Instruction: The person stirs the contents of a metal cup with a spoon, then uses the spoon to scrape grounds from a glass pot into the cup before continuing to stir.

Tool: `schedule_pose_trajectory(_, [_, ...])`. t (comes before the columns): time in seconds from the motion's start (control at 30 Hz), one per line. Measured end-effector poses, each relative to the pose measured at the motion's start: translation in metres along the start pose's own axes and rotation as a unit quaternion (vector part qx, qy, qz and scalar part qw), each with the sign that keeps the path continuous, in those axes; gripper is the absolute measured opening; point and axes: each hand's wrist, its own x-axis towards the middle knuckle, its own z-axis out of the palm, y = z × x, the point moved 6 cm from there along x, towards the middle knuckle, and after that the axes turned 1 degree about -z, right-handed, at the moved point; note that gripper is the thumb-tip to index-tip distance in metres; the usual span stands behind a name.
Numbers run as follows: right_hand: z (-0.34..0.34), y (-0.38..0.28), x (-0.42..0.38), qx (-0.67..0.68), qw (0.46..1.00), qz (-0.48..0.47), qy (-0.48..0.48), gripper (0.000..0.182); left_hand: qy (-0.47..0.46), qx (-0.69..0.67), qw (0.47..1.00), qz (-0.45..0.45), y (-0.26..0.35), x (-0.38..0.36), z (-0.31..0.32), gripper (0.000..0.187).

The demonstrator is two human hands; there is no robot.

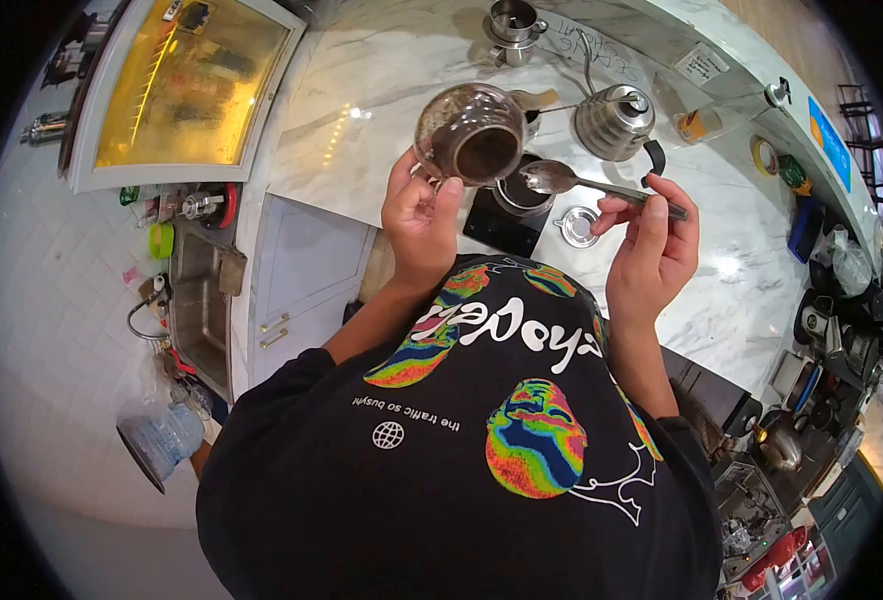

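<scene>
Two hands hold two things above the marbled worktop (342, 150): one glass jar and one spoon. The left hand's (422, 218) grip is closed round the lower side of the glass jar (462, 115), thumb against the glass; the jar tilts beyond the fingertips, dark contents inside. The right hand's (657, 240) grip is pinched on the handle of the spoon (617, 190), whose bowl points left from the fingers, near the jar's mouth. Below, towards the worktop's near edge, are one round vessel (524, 200) on one flat black device (497, 226), and one round metal piece (580, 228) just beside. One steel kettle (612, 128) stands towards the far edge; one metal cup stack (513, 28) stands farther left.
</scene>
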Motion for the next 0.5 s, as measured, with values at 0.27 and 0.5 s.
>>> schedule_pose_trajectory(0.27, [0.0, 0.034, -0.011, -0.207, 0.969, -0.089, -0.106, 0.015, 0.033, 0.02, 0.999, -0.033, -0.025, -0.001, -0.014, 0.032])
schedule_pose_trajectory(0.5, [0.006, 0.014, -0.01, -0.288, 0.916, -0.218, -0.173, 0.022, 0.032, 0.014, 0.999, -0.027, -0.02, -0.003, -0.014, 0.033])
